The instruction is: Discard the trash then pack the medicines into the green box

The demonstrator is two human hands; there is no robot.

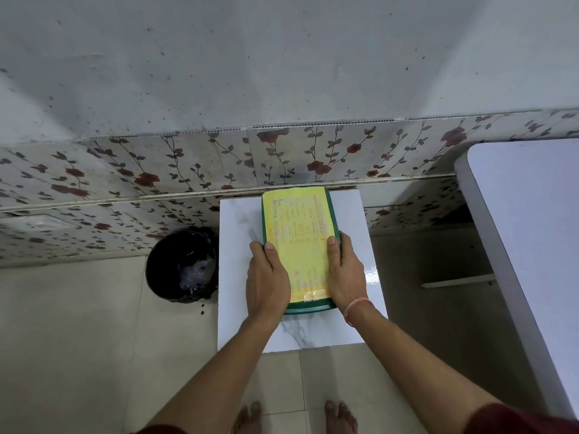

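Observation:
The green box [332, 211] stands on a small white marble-patterned table [238, 220], closed by a lid with a yellow printed label [297, 227]. My left hand [266, 280] grips the box's left side, thumb on the lid. My right hand [344, 274] grips its right side, thumb likewise on the lid. No medicines show; the inside of the box is hidden. A black trash bin [169, 264] with a black liner stands on the floor left of the table, with crumpled clear plastic [194, 274] inside.
A floral-tiled wall [188, 170] runs right behind the table. The edge of a large white table [526, 245] fills the right side. The floor is beige tile, and my bare feet [294, 418] stand in front of the small table.

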